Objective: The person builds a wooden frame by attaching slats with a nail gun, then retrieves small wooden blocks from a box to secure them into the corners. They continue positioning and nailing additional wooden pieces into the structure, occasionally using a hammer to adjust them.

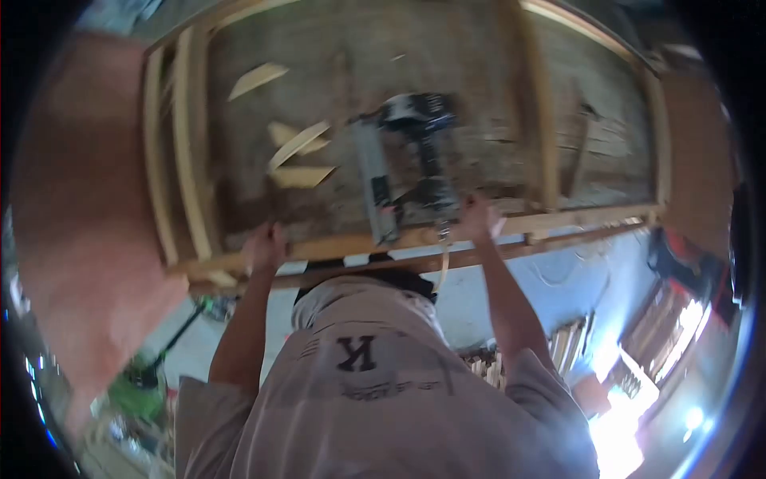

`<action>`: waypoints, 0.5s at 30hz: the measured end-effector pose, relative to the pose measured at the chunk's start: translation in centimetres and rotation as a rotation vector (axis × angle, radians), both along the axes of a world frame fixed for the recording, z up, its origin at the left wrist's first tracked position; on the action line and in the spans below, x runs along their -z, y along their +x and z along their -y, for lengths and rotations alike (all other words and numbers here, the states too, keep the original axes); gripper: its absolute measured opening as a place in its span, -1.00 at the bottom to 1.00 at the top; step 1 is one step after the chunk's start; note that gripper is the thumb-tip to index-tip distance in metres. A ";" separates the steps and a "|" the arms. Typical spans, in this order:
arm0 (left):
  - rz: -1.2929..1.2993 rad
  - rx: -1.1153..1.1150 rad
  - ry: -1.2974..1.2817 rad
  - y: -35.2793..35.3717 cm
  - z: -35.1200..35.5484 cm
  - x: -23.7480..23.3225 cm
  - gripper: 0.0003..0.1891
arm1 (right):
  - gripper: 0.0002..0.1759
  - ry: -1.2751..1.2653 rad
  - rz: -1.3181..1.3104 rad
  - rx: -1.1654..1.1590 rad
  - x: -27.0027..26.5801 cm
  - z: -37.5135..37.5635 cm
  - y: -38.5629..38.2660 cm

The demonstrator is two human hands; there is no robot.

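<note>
A wooden frame [550, 112] with a worn board inside it lies in front of my body. My left hand [265, 247] is closed over its near rail, left of centre. Farther right, my right hand [480, 220] curls round the same rail, close to the handle end of a black nail gun [431, 148]. The nail gun rests on the board, its long grey magazine [372, 164] reaching to the near rail. A thin hose [445, 259] hangs from the tool over the edge. Several pale wood offcuts [302, 176] lie on the board.
A broad, blurred brownish surface [88, 207] fills the left side. Below the frame on the right are a red and black object [688, 259] and stacked wood strips [568, 347]. Green material [140, 395] lies at the lower left.
</note>
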State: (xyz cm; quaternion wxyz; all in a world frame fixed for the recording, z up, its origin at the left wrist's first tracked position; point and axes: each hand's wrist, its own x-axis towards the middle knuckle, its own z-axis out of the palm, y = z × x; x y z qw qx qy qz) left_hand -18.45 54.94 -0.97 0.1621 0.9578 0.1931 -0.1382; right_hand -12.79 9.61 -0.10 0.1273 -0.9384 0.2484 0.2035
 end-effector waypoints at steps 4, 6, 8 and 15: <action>-0.015 0.040 0.062 1.0 1.2 -2.2 -0.49 | -0.64 -0.067 0.051 -0.108 -0.1 0.6 -0.5; -0.039 0.025 0.015 1.6 1.4 -2.0 -0.46 | -0.62 -0.016 0.097 -0.085 0.1 1.2 -0.2; -0.049 0.017 0.040 2.0 1.6 -1.5 -0.47 | -0.64 -0.009 0.086 -0.085 0.1 0.8 -0.5; 0.169 -0.001 0.027 2.3 2.4 -1.4 -0.58 | -0.73 -0.077 0.252 -0.180 0.9 -1.1 -0.8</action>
